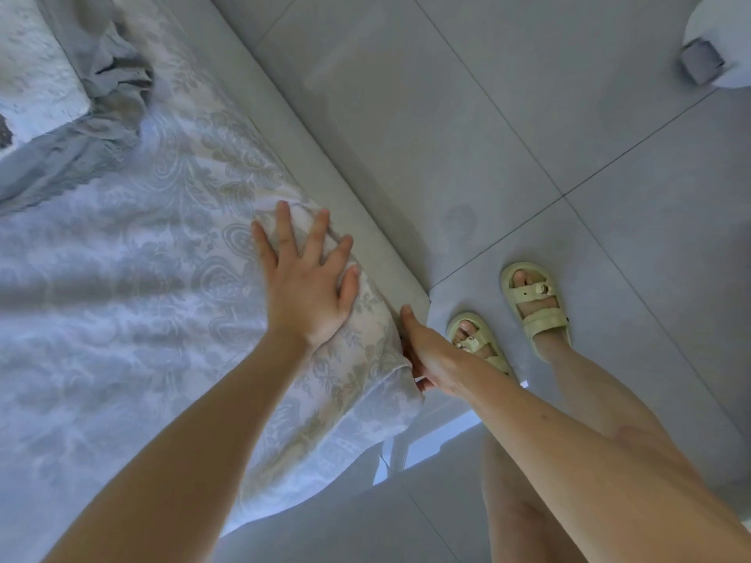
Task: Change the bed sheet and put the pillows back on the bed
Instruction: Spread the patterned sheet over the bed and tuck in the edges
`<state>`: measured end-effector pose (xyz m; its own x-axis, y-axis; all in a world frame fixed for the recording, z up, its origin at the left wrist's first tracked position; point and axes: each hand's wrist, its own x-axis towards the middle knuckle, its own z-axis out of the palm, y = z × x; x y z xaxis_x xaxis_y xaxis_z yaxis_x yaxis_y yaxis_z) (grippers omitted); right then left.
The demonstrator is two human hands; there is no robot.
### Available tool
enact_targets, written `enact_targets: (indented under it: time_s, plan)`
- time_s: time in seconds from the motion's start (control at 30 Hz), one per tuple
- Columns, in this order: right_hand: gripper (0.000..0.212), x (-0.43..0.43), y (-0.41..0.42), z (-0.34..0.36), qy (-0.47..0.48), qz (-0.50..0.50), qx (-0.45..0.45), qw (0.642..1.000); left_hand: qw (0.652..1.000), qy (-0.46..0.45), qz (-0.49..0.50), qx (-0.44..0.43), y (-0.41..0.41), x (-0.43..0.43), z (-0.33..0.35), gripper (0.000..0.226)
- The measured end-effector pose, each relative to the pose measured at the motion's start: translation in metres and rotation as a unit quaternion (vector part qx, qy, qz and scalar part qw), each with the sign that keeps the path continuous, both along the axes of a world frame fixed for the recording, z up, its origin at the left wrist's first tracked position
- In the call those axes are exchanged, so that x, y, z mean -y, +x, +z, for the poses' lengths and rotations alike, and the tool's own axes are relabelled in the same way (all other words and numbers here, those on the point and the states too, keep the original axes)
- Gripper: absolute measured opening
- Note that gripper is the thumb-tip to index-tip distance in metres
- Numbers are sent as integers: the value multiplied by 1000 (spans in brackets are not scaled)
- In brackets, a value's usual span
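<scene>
The bed sheet (142,278) is a soft, pale damask with raised beige floral scrolls, lying in shallow folds over the mattress corner and hanging rounded over its edge. The left hand (309,294) lies flat on that corner, its fingers (284,225) straight and spread, pressing the cloth. The right hand (430,359) sits just beside the hanging hem, against the smooth padded bed frame (325,136); its fingers go behind the fabric, so I cannot tell whether they pinch it. Crumpled grey cloth (93,128) lies bunched further up the bed
</scene>
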<state>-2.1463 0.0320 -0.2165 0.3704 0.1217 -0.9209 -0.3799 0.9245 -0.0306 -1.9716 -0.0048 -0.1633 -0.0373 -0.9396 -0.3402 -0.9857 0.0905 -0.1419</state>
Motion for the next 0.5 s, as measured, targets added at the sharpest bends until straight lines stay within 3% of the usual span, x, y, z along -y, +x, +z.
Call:
enact_targets:
  time_s: [0.17,0.23,0.3,0.37,0.5]
  plan:
    - [69,21,-22,32,-89,10,-48,995,998,-26,51,2,-11,-2,-4,47]
    - [64,35,-22,50,-136,23,-39,990,992,-73,82,-57,-12,-8,4,45]
    - [70,42,-17,68,-219,60,-27,974,962,-139,160,-170,-17,-20,19,41]
    - [71,36,-12,91,-347,147,-24,926,914,-208,261,-229,-20,-47,39,34]
    - [40,6,-17,117,-510,310,-109,795,817,-272,488,-141,-33,-133,69,17]
